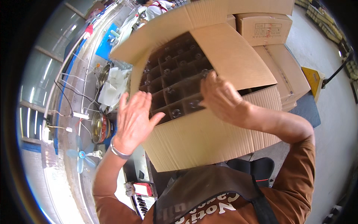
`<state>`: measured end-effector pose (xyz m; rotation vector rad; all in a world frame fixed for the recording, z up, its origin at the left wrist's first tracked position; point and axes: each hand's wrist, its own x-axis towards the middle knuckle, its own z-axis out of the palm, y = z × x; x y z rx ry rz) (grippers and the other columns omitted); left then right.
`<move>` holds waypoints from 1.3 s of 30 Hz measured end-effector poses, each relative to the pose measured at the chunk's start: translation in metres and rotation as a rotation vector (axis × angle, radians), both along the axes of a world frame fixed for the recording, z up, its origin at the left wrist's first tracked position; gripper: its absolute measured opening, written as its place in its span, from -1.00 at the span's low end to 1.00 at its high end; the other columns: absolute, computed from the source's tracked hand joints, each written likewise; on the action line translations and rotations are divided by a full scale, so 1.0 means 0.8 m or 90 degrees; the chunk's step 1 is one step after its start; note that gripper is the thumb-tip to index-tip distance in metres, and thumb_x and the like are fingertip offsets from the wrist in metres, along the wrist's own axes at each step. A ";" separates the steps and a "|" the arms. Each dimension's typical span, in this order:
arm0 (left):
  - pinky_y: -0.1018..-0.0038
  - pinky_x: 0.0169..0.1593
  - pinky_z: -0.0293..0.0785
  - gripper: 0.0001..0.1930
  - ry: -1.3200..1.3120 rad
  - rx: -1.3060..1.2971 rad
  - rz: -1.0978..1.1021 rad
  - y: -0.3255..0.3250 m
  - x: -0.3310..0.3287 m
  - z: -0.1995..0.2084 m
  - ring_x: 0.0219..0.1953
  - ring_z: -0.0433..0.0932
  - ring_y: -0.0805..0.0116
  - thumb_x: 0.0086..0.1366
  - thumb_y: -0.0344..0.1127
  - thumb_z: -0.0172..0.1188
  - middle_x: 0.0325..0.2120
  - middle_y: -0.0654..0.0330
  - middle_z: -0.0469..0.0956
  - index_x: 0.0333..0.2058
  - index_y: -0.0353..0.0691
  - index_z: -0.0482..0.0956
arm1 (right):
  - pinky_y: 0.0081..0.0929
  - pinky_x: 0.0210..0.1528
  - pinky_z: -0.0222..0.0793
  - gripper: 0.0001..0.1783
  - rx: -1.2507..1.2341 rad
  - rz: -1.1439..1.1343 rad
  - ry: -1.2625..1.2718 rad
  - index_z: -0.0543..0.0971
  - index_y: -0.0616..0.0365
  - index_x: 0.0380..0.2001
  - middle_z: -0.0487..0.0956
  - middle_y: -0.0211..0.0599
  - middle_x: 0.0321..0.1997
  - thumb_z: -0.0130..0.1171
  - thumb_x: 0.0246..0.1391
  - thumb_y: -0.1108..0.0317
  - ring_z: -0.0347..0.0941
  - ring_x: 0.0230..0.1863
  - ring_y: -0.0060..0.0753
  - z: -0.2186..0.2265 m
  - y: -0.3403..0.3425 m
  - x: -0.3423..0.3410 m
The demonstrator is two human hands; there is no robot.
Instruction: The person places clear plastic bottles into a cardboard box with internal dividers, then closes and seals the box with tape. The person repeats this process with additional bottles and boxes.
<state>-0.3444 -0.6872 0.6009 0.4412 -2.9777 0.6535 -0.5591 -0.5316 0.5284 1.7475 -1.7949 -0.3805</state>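
Note:
A large open cardboard box [209, 140] stands in front of me, its flaps folded outward. Dark dividers [175, 80] split its inside into cells, and clear glass bottles [176, 112] show their tops in several of them. My left hand [134, 117] is open at the box's near left edge, fingers stretched and thumb spread toward the cells. My right hand [223, 95] reaches over the right side of the opening, fingers bent and thumb apart, with nothing visible in it. Its fingertips are beside a bottle top; I cannot tell whether they touch it.
Closed cartons [264, 30] are stacked at the far right, near a yellow pallet jack part [311, 80]. To the left lie white plastic bags [113, 87], a round metal tin [100, 127], cables and a small blue fan [82, 154]. Another person [156, 9] is at the far end.

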 end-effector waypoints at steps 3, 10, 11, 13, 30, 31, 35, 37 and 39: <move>0.04 0.41 -0.07 -0.16 -0.011 -0.055 0.286 -0.028 0.042 0.053 0.30 0.27 -0.02 0.19 0.22 0.20 0.17 -0.23 0.38 0.18 -0.45 0.37 | -0.13 0.08 0.34 -0.36 0.046 -0.275 0.111 0.59 0.24 -0.16 0.60 -0.11 -0.16 0.04 0.16 -0.21 0.45 0.05 -0.14 0.070 -0.006 -0.045; -0.11 0.44 -0.29 0.33 -0.050 0.169 0.378 -0.075 0.156 -0.061 0.44 -0.18 -0.35 -0.14 0.34 0.43 0.32 -0.43 0.04 0.41 -0.36 -0.10 | -0.01 0.39 0.05 -0.27 -0.092 -0.514 -0.373 0.52 0.26 0.11 0.47 0.08 0.22 -0.07 0.27 -0.22 0.21 0.38 0.01 0.013 0.057 -0.244; -0.06 0.44 -0.24 0.36 -0.050 0.252 0.377 -0.083 0.167 -0.087 0.43 -0.17 -0.35 -0.16 0.32 0.45 0.33 -0.43 0.01 0.42 -0.32 -0.15 | -0.06 0.38 0.10 -0.25 -0.010 -0.587 -0.617 0.49 0.26 0.15 0.46 0.12 0.22 -0.09 0.28 -0.23 0.28 0.33 0.09 -0.002 0.066 -0.270; 0.11 0.33 0.23 0.25 0.096 0.497 0.268 -0.111 0.211 -0.149 0.33 0.22 -0.22 -0.08 0.17 0.50 0.26 -0.37 0.21 0.40 -0.30 -0.08 | -0.25 0.26 0.28 -0.19 -0.140 -0.437 -0.753 0.54 0.26 0.10 0.56 0.13 0.08 -0.04 0.21 -0.32 0.47 0.15 0.07 -0.069 0.074 -0.270; 0.30 0.25 0.37 -0.14 0.480 0.548 -0.195 -0.128 0.205 -0.173 0.24 0.39 -0.04 0.15 -0.25 0.42 0.26 -0.14 0.31 0.34 -0.34 0.15 | -0.22 0.24 0.32 -0.59 -0.122 -0.073 -0.611 0.65 0.09 -0.09 0.59 -0.18 0.02 0.36 -0.01 0.16 0.42 0.17 -0.13 -0.055 -0.029 0.064; 0.30 0.26 0.38 -0.30 0.474 0.591 -0.222 -0.130 0.195 -0.166 0.24 0.40 -0.01 0.21 -0.31 0.34 0.24 -0.07 0.36 0.28 -0.33 0.27 | -0.22 0.22 0.32 -0.61 -0.101 -0.092 -0.630 0.66 0.09 -0.12 0.59 -0.19 -0.02 0.35 0.00 0.15 0.43 0.15 -0.13 -0.056 -0.037 0.062; 0.30 0.02 0.50 -0.57 0.275 0.678 -0.242 -0.149 0.153 -0.164 0.03 0.58 0.14 0.26 -0.40 0.24 0.04 0.00 0.52 0.12 -0.22 0.47 | -0.24 0.13 0.33 -0.66 -0.012 -0.114 -0.648 0.68 0.11 -0.22 0.61 -0.22 -0.12 0.33 0.01 0.13 0.45 0.04 -0.13 -0.053 -0.059 0.040; 0.33 -0.01 0.51 -0.56 0.230 0.731 -0.246 -0.156 0.129 -0.172 -0.03 0.59 0.17 0.26 -0.39 0.25 -0.06 0.04 0.55 0.13 -0.22 0.46 | -0.26 0.04 0.35 -0.67 0.019 -0.083 -0.604 0.66 0.13 -0.29 0.62 -0.27 -0.19 0.34 0.00 0.11 0.48 -0.04 -0.17 -0.053 -0.075 0.029; 0.36 -0.04 0.51 -0.56 0.207 0.752 -0.254 -0.151 0.111 -0.177 -0.09 0.60 0.20 0.25 -0.37 0.26 -0.15 0.06 0.57 0.12 -0.22 0.47 | -0.27 -0.14 0.39 -0.66 -0.011 -0.072 -0.623 0.64 0.17 -0.37 0.59 -0.24 -0.36 0.35 0.00 0.08 0.52 -0.24 -0.17 -0.063 -0.092 0.018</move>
